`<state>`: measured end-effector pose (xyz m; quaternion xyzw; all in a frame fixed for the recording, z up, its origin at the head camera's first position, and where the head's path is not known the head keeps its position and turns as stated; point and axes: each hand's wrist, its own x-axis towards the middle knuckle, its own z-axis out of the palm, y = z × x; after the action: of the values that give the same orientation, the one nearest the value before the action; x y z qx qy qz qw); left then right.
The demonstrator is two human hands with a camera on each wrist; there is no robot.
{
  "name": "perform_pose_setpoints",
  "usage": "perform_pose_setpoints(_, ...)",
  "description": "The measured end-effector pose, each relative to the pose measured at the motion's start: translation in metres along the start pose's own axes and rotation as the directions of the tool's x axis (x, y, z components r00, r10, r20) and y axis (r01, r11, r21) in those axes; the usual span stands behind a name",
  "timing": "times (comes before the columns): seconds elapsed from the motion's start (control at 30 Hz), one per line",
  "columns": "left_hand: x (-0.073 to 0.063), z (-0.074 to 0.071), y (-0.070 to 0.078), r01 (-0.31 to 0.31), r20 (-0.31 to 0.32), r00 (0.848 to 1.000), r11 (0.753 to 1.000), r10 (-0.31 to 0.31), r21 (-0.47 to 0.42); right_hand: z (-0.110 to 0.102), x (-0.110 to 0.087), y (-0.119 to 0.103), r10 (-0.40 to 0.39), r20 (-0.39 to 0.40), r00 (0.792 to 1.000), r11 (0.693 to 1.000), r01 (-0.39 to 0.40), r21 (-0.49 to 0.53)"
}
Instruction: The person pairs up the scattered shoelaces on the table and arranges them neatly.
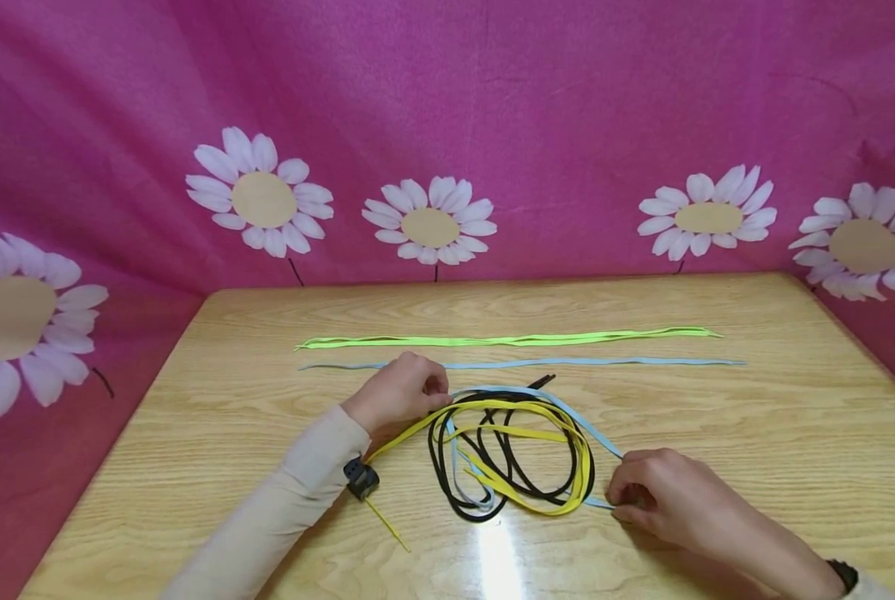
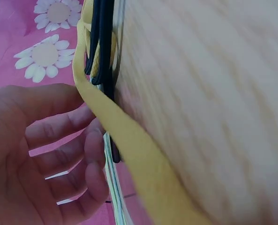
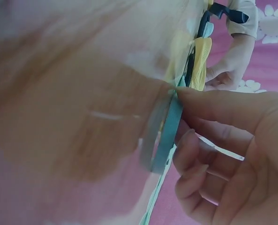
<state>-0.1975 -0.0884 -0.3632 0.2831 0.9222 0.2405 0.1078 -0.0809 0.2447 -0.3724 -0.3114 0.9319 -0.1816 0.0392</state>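
Note:
A loose tangle of black (image 1: pixel 436 475), yellow (image 1: pixel 584 458) and light blue shoelaces (image 1: pixel 567 408) lies mid-table. At its upper left edge, my left hand (image 1: pixel 398 390) pinches the laces with curled fingers. A yellow shoelace (image 2: pixel 124 131) crosses its fingertips in the left wrist view and, in the head view, passes under the wrist. Which strands the fingertips pinch is partly hidden. To the right of the tangle, my right hand (image 1: pixel 668 496) pinches the light blue shoelace, two strands of which run back into the pile. In the right wrist view a blue loop (image 3: pixel 169 136) hangs from finger and thumb.
Behind the tangle, a lime green shoelace pair (image 1: pixel 507 340) and a single light blue shoelace (image 1: pixel 597 362) lie straight across the wooden table (image 1: pixel 215 375). A pink flowered cloth (image 1: pixel 567 125) hangs beyond its back edge. The yellow lace's tip (image 1: pixel 387 525) lies beside my left forearm.

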Motion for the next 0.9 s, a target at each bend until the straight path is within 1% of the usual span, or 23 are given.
perform_pose_setpoints(0.13,0.001,0.001,-0.002,-0.018,0.003,1.000,1.000,0.018,0.009,0.000,0.001,0.000,-0.022,-0.004,1.000,1.000,0.023,0.006)
perform_pose_setpoints(0.2,0.001,0.001,-0.003,-0.039,0.007,0.999,0.999,0.039,0.011,-0.002,0.001,-0.001,-0.018,0.004,1.000,1.000,0.017,0.023)
perform_pose_setpoints(0.3,0.000,-0.001,-0.003,-0.042,0.000,0.999,0.999,0.042,0.004,-0.008,0.000,0.001,-0.015,0.002,1.000,0.999,0.015,0.051)
perform_pose_setpoints(0.37,0.000,-0.002,-0.004,-0.038,-0.007,0.999,0.999,0.038,-0.015,-0.015,-0.002,0.003,-0.046,-0.038,0.998,0.997,0.048,0.059)
perform_pose_setpoints(0.43,-0.001,-0.004,-0.003,-0.015,-0.010,1.000,0.999,0.015,-0.048,-0.023,-0.003,0.007,-0.077,-0.093,0.993,0.996,0.082,0.045)
perform_pose_setpoints(0.57,-0.004,-0.009,-0.002,0.004,-0.010,1.000,0.987,-0.005,-0.163,-0.044,-0.007,0.013,-0.116,-0.201,0.973,0.993,0.118,0.001)
perform_pose_setpoints(0.6,-0.005,-0.011,-0.002,0.001,-0.014,1.000,0.981,-0.004,-0.195,-0.049,-0.008,0.014,-0.113,-0.228,0.967,0.994,0.113,-0.017)
perform_pose_setpoints(0.7,-0.009,-0.017,-0.003,-0.028,-0.051,0.999,0.974,0.017,-0.223,-0.065,-0.012,0.018,-0.083,-0.307,0.948,0.996,0.067,-0.062)
perform_pose_setpoints(0.8,-0.013,-0.024,-0.006,-0.047,-0.101,0.994,0.981,0.029,-0.186,-0.079,-0.017,0.022,-0.032,-0.390,0.920,0.995,-0.007,-0.098)
perform_pose_setpoints(0.83,-0.015,-0.026,-0.007,-0.048,-0.118,0.993,0.984,0.028,-0.170,-0.083,-0.020,0.024,-0.006,-0.404,0.915,0.995,-0.034,-0.091)
perform_pose_setpoints(0.9,-0.018,-0.030,-0.009,-0.056,-0.151,0.988,0.983,0.030,-0.175,-0.091,-0.023,0.028,0.035,-0.430,0.902,0.996,-0.067,-0.059)
